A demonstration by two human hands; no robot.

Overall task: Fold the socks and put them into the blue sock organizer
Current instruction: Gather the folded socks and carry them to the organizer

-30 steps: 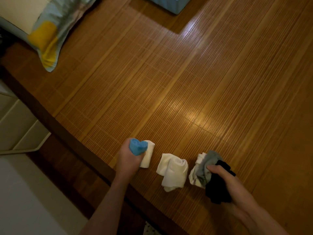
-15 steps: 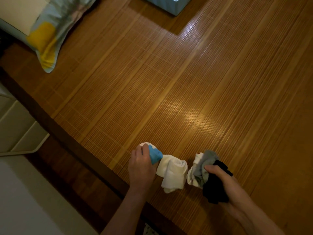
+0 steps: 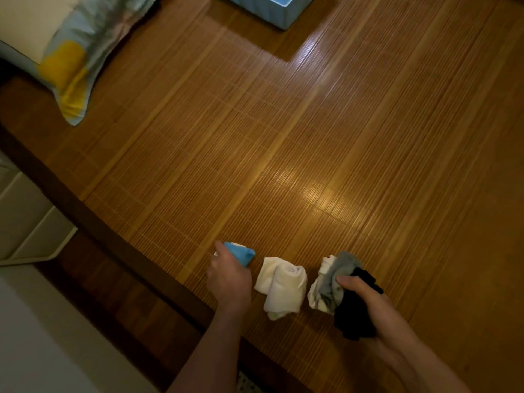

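Bamboo mat (image 3: 312, 137), pillow (image 3: 85, 46) top left, blue organizer (image 3: 272, 9) at top edge

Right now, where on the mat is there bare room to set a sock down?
Bare bamboo mat runs from the socks to the blue sock organizer and pillow. Crowded at the near edge: left hand gripping blue sock, white socks, right hand holding mixed socks.

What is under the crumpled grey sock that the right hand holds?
A crumpled white sock shows beneath the crumpled grey sock, sticking out at its left edge. The right hand grips both with a black sock. Whether more lies underneath is covered by the bundle.
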